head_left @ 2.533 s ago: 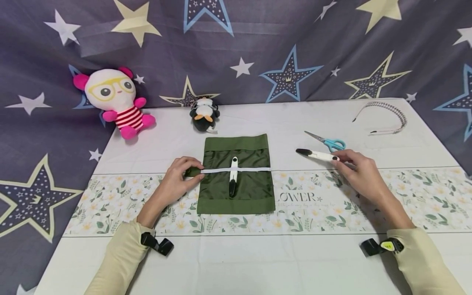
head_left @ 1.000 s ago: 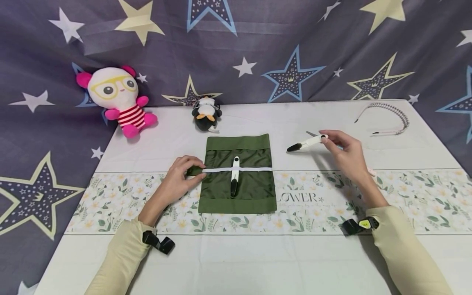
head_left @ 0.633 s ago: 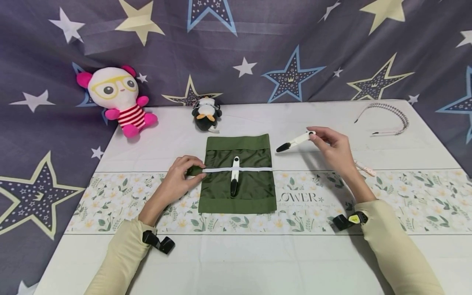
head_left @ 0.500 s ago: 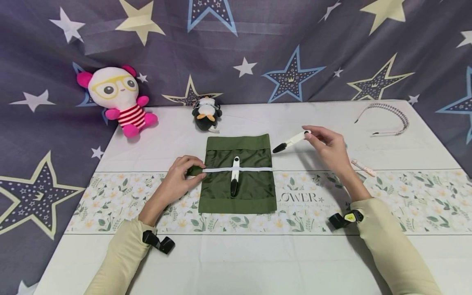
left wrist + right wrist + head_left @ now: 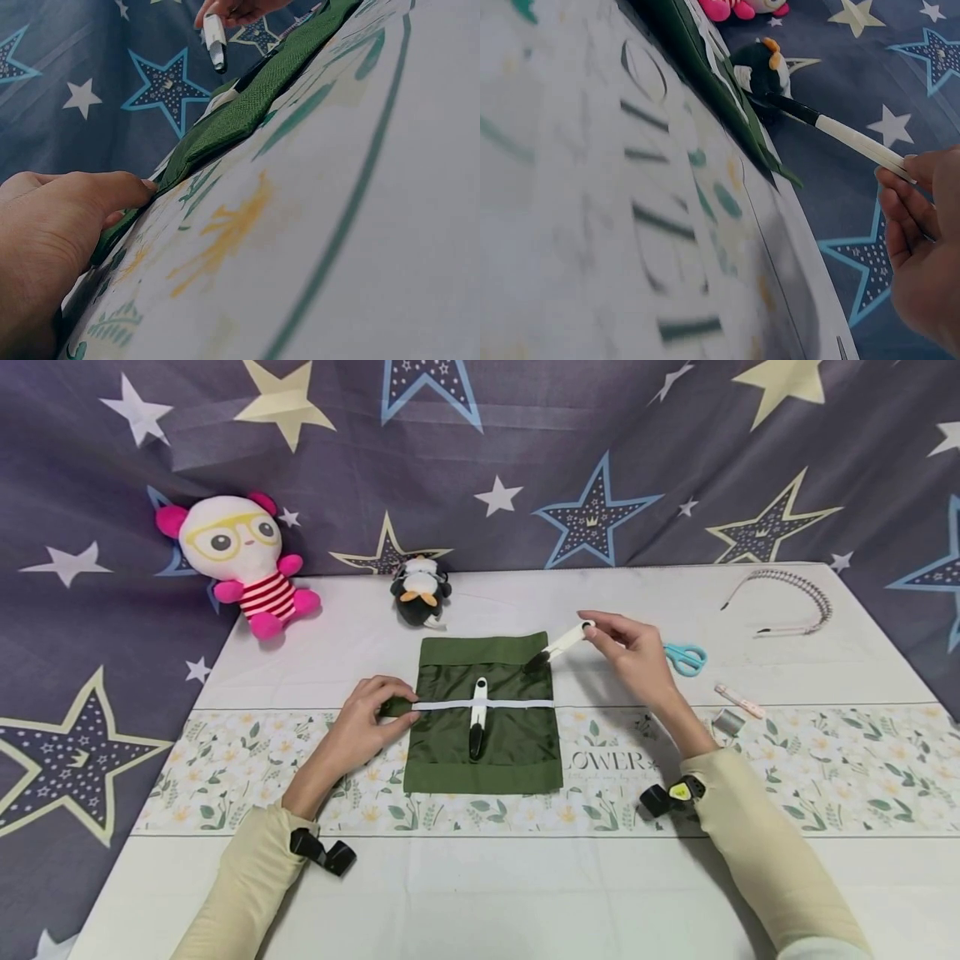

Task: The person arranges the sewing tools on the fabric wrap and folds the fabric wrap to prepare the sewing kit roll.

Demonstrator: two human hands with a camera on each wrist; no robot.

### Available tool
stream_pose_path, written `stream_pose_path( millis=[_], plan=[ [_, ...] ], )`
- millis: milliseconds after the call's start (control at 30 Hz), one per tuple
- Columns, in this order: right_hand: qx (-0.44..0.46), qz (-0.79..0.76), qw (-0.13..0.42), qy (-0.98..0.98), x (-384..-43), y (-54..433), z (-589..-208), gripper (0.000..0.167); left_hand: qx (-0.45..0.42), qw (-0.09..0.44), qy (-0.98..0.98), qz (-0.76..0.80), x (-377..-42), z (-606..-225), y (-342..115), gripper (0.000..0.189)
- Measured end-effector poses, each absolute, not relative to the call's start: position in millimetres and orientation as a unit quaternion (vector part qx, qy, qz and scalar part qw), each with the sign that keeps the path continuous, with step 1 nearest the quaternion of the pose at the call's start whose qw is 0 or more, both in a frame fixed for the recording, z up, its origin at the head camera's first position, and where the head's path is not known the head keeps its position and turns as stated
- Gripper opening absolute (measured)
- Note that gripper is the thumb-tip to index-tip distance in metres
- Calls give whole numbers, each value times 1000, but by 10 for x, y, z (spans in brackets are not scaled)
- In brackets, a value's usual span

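In the fingers of our right hand [image 5: 637, 664] we pinch one end of a white tool [image 5: 567, 641], its black tip over the far right part of the green cloth [image 5: 480, 779]; with our left hand [image 5: 358, 727] we pinch the cloth's left edge. A matching tool [image 5: 478, 718] lies there, crossing a white strip [image 5: 522, 703]. Rightward on the desk [image 5: 495, 897] are blue scissors [image 5: 694, 670].

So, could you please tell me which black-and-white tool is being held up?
The slanted tool, pinched by the right hand; the other tool lies on the green cloth.
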State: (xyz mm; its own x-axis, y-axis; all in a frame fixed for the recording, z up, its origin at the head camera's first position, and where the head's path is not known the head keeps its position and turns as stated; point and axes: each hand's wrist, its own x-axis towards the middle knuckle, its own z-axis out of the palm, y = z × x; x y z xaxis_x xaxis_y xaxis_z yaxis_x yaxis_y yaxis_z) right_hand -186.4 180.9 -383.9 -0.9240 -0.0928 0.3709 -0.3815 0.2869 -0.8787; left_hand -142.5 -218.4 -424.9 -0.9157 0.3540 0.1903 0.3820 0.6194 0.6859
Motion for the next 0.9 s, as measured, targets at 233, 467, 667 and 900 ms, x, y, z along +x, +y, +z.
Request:
stream_pose_path(
  millis=[233, 467, 667, 900],
  plan=[
    [181, 587, 104, -782, -1910, 1632, -3842, 27, -203, 20, -901, -383, -1413, -4228, -2178, 21],
    [206, 587, 77, -779, -1949, 1443, -3823, 28, -205, 22, -899, -386, -1422, -4228, -2165, 21],
    [211, 588, 48, -780, -2001, 1285, -3811, 29, -206, 24, -898, -388, -1417, -4232, -2173, 21],
    [224, 584, 28, -780, -2042, 1127, -3820, 29, -206, 25, -898, -389, -1405, -4223, -2180, 21]
  ],
)
